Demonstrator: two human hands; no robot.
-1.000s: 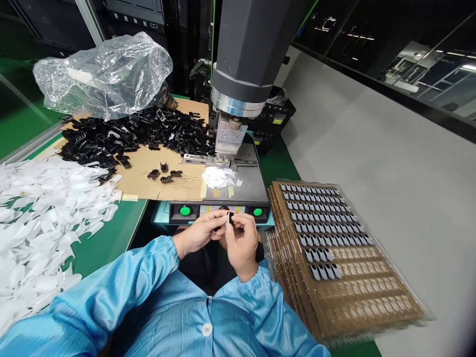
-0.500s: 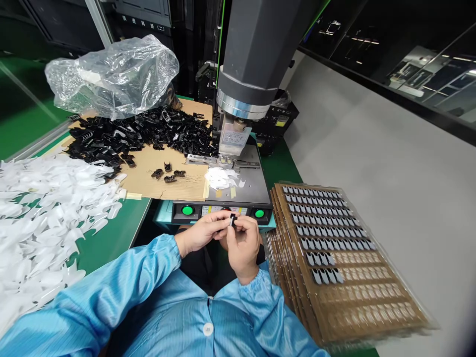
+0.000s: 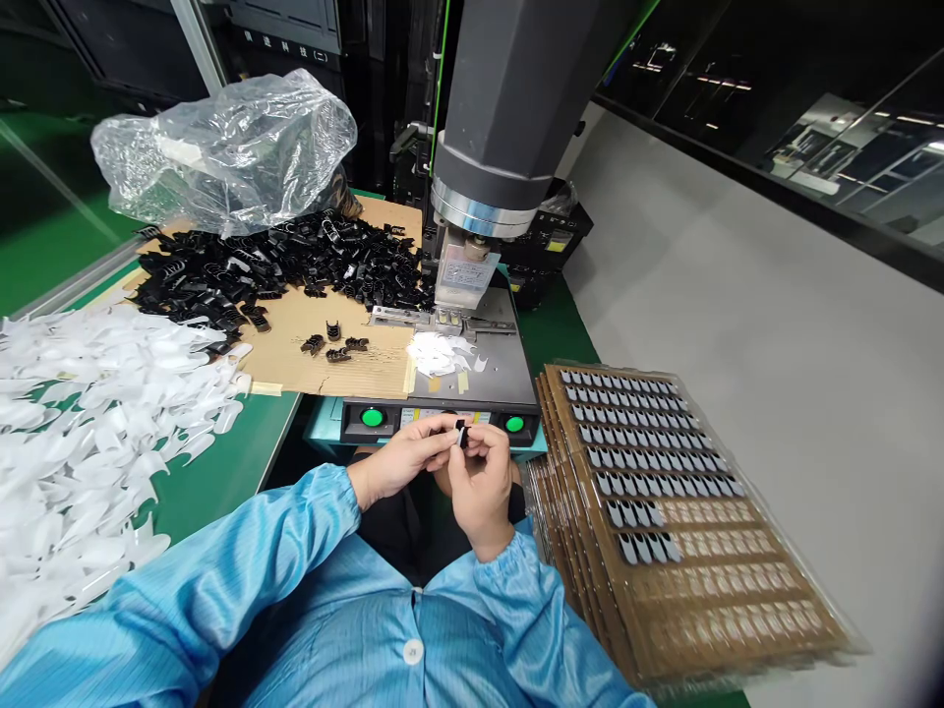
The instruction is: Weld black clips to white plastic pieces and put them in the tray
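Observation:
Both of my hands meet just in front of the press machine's control panel (image 3: pixel 442 418). My left hand (image 3: pixel 398 458) and my right hand (image 3: pixel 479 482) pinch one small part (image 3: pixel 460 433) between their fingertips; it shows a black piece and a white piece pressed together. The part is mostly covered by my fingers. Behind my hands, on the machine's grey bed (image 3: pixel 487 369), lies a small heap of white pieces (image 3: pixel 437 352). The press head (image 3: pixel 463 270) hangs above the fixture at the back of the bed.
A pile of black clips (image 3: pixel 258 270) covers a cardboard sheet (image 3: pixel 310 369), with a crumpled clear bag (image 3: pixel 228 147) behind. Loose white pieces (image 3: pixel 88 433) spread over the green bench at left. A stack of brown trays (image 3: pixel 664 501) holding dark parts sits at right.
My hands stay together in front of the panel; my fingertips shift slightly around the small part. The view has drifted a little.

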